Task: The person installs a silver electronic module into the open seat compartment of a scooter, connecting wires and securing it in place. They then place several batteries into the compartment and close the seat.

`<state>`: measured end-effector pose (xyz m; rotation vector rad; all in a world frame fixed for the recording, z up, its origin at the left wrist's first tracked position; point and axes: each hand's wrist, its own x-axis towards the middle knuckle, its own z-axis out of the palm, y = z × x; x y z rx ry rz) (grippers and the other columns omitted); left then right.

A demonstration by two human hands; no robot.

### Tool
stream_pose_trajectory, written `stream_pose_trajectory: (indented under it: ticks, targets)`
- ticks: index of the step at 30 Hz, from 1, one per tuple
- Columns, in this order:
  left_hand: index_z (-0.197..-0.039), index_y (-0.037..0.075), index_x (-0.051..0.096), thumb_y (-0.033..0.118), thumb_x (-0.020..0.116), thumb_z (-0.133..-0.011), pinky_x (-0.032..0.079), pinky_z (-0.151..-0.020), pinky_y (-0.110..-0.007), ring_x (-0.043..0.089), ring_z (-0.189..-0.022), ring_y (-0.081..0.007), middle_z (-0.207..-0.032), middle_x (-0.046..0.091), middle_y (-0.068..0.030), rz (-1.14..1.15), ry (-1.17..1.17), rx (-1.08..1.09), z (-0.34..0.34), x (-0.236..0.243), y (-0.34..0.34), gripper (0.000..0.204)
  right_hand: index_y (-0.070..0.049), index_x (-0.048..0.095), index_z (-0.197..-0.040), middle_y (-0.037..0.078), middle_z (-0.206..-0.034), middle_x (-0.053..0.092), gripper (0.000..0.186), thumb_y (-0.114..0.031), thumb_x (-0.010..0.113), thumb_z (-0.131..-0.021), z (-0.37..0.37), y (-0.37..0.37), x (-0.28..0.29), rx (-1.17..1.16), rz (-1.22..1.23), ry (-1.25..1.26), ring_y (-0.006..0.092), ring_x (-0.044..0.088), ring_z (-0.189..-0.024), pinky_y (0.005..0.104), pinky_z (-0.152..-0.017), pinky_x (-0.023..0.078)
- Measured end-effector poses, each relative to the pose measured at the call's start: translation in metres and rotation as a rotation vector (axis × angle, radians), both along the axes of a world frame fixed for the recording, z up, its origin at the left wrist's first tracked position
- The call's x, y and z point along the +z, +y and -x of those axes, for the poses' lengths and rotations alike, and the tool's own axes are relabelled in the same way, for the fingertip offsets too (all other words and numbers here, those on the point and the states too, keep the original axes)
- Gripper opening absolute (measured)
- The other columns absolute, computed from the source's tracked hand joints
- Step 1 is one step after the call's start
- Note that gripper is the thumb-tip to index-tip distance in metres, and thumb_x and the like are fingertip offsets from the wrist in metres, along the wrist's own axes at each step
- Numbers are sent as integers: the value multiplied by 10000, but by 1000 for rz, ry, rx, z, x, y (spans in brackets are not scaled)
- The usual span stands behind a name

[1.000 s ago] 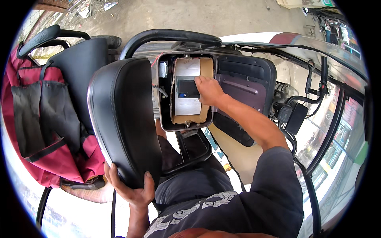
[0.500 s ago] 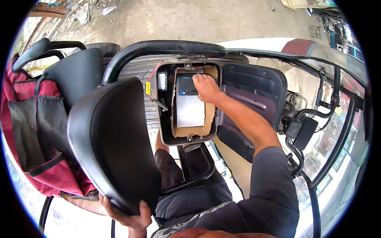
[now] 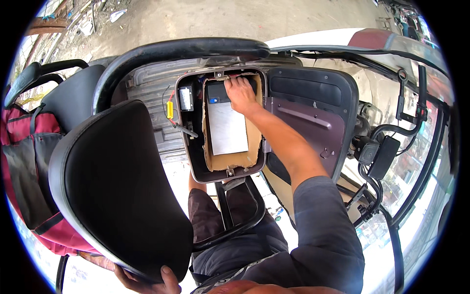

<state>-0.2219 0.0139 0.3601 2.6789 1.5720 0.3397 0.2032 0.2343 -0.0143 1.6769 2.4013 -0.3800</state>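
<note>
A black padded seat (image 3: 122, 191) is tipped up at the left. My left hand (image 3: 152, 281) is closed around its lower edge, the thumb showing in front. In the middle, my right hand (image 3: 241, 94) reaches into an uncovered storage box (image 3: 185, 159). Its fingers bend at the far, dark end of a boxy block, likely a battery (image 3: 228, 128), which has a white face and a small blue fitting. Near those fingers a bit of red shows, but what they grip is hidden. Torn cardboard (image 3: 252, 157) lines the box around the block.
The box lid (image 3: 313, 115) lies folded back on the right. A yellow connector (image 3: 170, 110) on thin wires hangs at the box's left. A black bar (image 3: 181, 49) arches behind. Handlebars (image 3: 396, 130) are far right; a maroon bag (image 3: 49, 147) sits far left.
My right hand has moved toward the far end of the box, fingers now at its far edge. The seat and my left hand appear farther left and lower as the view shifted.
</note>
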Motion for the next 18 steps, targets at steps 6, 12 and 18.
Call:
stream_pose_trajectory:
  ticks: [6, 12, 18]
  targets:
    - [-1248, 116, 633, 282, 584, -957, 525, -647, -738, 579, -1060, -354, -1193, 537, -2, 17, 11, -44, 10, -2, -5, 340, 18, 559, -1224, 199, -1288, 538, 504, -75, 734, -761, 20, -21, 20, -180, -263, -16, 345, 505, -1226, 453, -1068, 412]
    - [-1231, 84, 628, 257, 571, -970, 541, -634, -728, 569, -1038, -472, -1221, 522, -18, 36, 24, -53, -5, 10, 7, 319, 73, 510, -1296, 243, -1391, 495, 586, -182, 789, -848, 23, -51, 20, -1204, 633, 681, 347, 481, -1330, 501, -1028, 478]
    - [-1171, 87, 661, 264, 536, -993, 537, -606, -687, 582, -972, -510, -1252, 526, -20, 37, -23, 15, -21, 15, 21, 280, 48, 514, -1316, 183, -1248, 622, 585, -348, 737, -947, 34, -27, -26, -1898, 727, 1822, 358, 625, -1155, 487, -1041, 514]
